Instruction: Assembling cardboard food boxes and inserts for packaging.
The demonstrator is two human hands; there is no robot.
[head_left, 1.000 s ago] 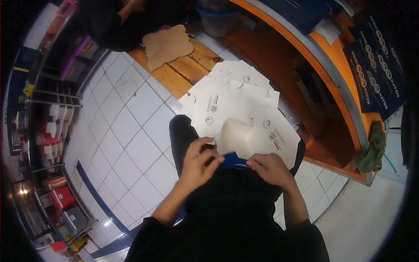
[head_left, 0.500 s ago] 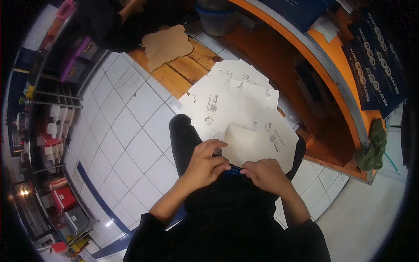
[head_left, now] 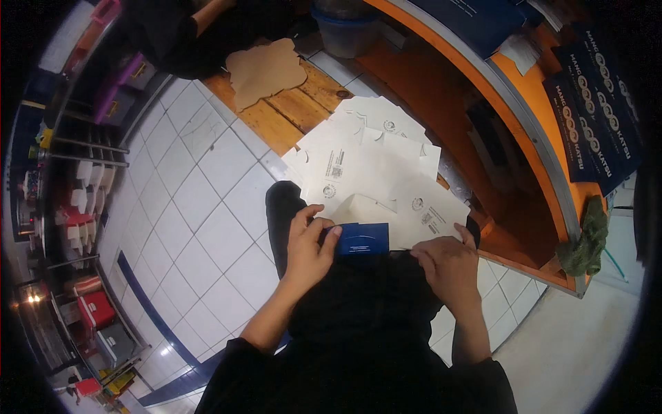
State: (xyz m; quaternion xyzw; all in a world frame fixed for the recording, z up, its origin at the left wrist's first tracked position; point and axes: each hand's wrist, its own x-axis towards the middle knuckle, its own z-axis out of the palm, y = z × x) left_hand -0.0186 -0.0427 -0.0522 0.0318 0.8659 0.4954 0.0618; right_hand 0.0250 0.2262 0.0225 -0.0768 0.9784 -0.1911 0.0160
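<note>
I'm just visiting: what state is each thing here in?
Blue panel: printed side showing
White sheets: overlapping, unfolded
Left hand: thumb at the blue panel's left edge
Right hand: by the white sheets' near edge, grip unclear
Brown cardboard: lying flat
Green cloth: bunched up

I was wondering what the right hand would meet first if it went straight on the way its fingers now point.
Most likely the white printed cardboard just ahead of the right hand's fingers; whether they touch it is hard to tell from this view.
</note>
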